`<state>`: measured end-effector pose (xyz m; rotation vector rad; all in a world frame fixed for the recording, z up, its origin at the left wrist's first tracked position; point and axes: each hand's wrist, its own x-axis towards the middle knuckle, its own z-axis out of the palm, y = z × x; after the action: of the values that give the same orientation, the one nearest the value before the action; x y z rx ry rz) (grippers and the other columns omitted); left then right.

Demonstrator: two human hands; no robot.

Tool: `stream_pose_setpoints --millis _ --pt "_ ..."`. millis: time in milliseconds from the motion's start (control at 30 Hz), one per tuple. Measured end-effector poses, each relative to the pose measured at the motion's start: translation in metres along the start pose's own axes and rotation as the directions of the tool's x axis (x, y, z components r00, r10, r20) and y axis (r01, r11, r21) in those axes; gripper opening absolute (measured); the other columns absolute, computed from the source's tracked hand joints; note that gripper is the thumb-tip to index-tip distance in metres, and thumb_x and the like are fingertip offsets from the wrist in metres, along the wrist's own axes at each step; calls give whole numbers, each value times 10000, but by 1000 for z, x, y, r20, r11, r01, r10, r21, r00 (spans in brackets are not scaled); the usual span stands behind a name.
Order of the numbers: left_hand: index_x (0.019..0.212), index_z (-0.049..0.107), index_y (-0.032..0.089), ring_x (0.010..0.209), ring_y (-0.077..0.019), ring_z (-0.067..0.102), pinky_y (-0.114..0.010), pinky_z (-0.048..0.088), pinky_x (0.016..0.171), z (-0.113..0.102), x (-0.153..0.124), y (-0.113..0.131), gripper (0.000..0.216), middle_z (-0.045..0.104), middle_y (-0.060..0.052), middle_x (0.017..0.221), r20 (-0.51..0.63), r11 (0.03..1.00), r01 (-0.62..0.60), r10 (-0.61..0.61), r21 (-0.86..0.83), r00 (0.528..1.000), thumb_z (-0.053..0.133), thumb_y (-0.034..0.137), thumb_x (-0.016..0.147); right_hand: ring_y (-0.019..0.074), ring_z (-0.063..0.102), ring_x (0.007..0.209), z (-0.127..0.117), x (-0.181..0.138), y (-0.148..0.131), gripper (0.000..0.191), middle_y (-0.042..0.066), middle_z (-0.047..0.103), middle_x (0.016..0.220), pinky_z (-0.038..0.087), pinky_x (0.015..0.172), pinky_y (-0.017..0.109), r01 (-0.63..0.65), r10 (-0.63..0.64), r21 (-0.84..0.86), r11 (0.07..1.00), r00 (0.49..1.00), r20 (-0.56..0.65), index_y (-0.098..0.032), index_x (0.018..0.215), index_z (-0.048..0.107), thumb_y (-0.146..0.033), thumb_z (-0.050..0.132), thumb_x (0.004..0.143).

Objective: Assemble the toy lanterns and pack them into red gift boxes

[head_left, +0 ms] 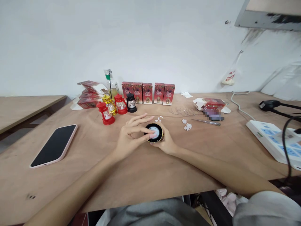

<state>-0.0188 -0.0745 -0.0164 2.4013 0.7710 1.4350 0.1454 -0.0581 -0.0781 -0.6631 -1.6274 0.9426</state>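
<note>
My right hand (167, 142) is closed around a small lantern with a gold edge, its black underside (147, 126) turned up toward me. A round pale label (155, 129) lies in the middle of that underside. Thumb and forefinger of my left hand (130, 135) pinch together at the label, while its other fingers stretch out above. The lantern's body is mostly hidden beneath both hands. Just beyond them lie small white scraps (158, 119). Further back at the left stand two red lanterns (105, 114), a gold lantern (109, 105) and a black lantern (131, 103).
Several red printed boxes (147, 94) stand by the wall, with opened boxes (88, 101) at back left and another opened box (210, 103) at right. A phone (55, 146) lies left. Thin wire pieces (183, 111), tweezers (208, 122) and a power strip (272, 138) lie right.
</note>
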Motion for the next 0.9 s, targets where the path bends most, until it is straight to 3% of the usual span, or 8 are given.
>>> stream_pose_setpoints --millis 200,433,667,800,900 --pt "859 732 236 1155 -238 568 -477 419 983 -1 -2 -1 104 693 -67 1104 -35 995 -18 22 103 999 637 215 821 207 589 973 0 1 -3 449 15 621 947 459 888 338 11 -11 -4 1000 999 33 -219 996 519 -129 688 590" --pt "879 733 240 1208 -264 525 -483 397 991 -8 2 -5 142 660 -84 1169 76 986 -133 126 96 989 725 280 743 204 600 949 2 1 -1 458 3 630 922 475 865 334 2 -2 24 1000 1000 3 -226 980 525 -149 713 570" --pt "829 740 272 1175 -252 548 -464 367 982 -9 1 0 74 684 -48 1127 32 960 -143 139 241 990 678 276 790 194 604 919 1 1 3 473 0 624 937 484 849 331 -20 20 19 1000 1000 4 -223 991 528 -126 700 561" --pt "775 742 298 1138 -251 570 -469 317 1011 -6 1 6 64 709 -16 1070 -18 951 -81 90 298 996 681 278 784 194 603 918 0 0 4 468 0 617 941 485 846 334 -33 33 19 999 999 -4 -225 992 531 -116 688 565" --pt "810 735 262 1147 -252 561 -452 336 1026 -3 1 10 74 698 -35 1098 -77 988 100 -91 121 993 718 283 740 192 602 902 0 0 5 463 1 614 943 488 822 325 -14 14 5 1000 1000 -9 -230 994 524 -116 684 574"
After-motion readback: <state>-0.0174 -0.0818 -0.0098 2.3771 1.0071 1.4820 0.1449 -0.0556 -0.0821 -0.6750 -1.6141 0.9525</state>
